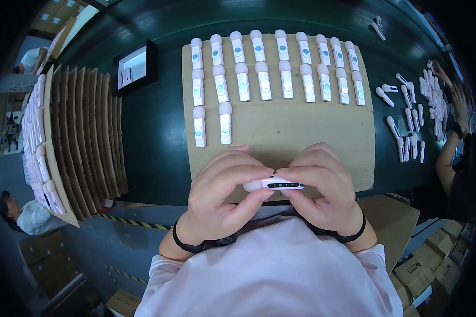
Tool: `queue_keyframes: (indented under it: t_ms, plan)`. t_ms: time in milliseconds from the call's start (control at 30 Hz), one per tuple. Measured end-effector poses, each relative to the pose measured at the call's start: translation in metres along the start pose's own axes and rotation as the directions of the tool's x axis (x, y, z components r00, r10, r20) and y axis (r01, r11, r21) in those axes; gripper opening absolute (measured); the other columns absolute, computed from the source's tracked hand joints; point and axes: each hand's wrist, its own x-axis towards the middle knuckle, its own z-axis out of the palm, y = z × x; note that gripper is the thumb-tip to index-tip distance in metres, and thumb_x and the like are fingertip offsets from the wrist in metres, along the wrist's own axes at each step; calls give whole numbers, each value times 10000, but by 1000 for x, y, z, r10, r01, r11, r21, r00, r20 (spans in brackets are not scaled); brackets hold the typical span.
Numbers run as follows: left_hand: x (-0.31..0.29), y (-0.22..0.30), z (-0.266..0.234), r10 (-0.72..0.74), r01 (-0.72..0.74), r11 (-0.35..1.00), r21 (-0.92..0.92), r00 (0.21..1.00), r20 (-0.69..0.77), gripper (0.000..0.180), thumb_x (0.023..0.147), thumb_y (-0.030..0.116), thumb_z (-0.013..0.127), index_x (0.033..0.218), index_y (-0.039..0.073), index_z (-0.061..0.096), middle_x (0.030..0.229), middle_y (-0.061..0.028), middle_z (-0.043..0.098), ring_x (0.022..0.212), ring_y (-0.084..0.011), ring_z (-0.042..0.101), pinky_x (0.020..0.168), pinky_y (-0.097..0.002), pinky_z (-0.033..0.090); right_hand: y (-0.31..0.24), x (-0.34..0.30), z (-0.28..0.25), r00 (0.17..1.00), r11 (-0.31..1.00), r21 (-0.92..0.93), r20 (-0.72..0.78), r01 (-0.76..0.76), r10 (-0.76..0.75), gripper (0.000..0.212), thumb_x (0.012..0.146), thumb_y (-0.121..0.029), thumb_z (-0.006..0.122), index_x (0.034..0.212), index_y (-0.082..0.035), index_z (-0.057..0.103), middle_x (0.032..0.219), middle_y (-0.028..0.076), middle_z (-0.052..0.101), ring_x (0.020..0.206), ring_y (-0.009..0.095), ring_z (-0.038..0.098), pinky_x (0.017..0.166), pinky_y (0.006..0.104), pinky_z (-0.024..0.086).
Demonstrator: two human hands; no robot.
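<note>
Both hands hold a small pale-pink wand-shaped device [284, 185] level in front of my chest. It has a rounded head at its left end and a black strip of buttons on the side facing me. My left hand [221, 194] pinches it near the head between thumb and fingers. My right hand [325, 189] grips the other end the same way. Beneath and beyond my hands lies a brown cardboard sheet [301, 126]. Similar wands stand on it in two full rows and a short third row [225, 124] at the left, heads pointing away, each with a round bluish spot.
Upright cardboard sheets [87, 137] lean together at the left, more wands [42, 158] on the outermost. A black-rimmed box [152, 63] sits at the far left. Loose wands [409, 119] lie on the dark green table at right, near another person's hand [458, 99]. Cartons [415, 272] stand lower right.
</note>
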Motion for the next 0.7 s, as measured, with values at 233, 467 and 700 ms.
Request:
queue_keyframes:
  t_ms: [233, 467, 700]
  plan:
    - [-2, -6, 1, -45, 44, 999, 26, 998, 45, 266, 724, 4, 754, 968, 24, 650, 950, -120, 672, 852, -297, 643, 912, -465, 481, -11, 10, 2, 999, 998, 56, -40, -29, 32, 309, 702, 29, 736, 989, -48, 648, 899, 89, 651, 755, 262, 599, 668, 351, 464]
    - [-11, -9, -14, -69, 64, 993, 101, 996, 53, 232, 744, 11, 729, 956, -15, 640, 1025, -152, 661, 966, -289, 625, 919, -408, 465, -10, 18, 8, 998, 999, -30, 54, 19, -17, 291, 707, 24, 734, 974, -41, 638, 923, 103, 654, 782, 279, 615, 687, 370, 483]
    - [-32, -24, -52, -125, 158, 960, 230, 980, -152, 183, 784, -14, 684, 960, -17, 633, 1050, -159, 645, 988, -260, 606, 897, -352, 463, 4, 20, 19, 993, 985, -148, 63, -89, 99, 309, 738, 68, 699, 1019, -30, 615, 1035, 131, 652, 930, 312, 630, 768, 384, 515]
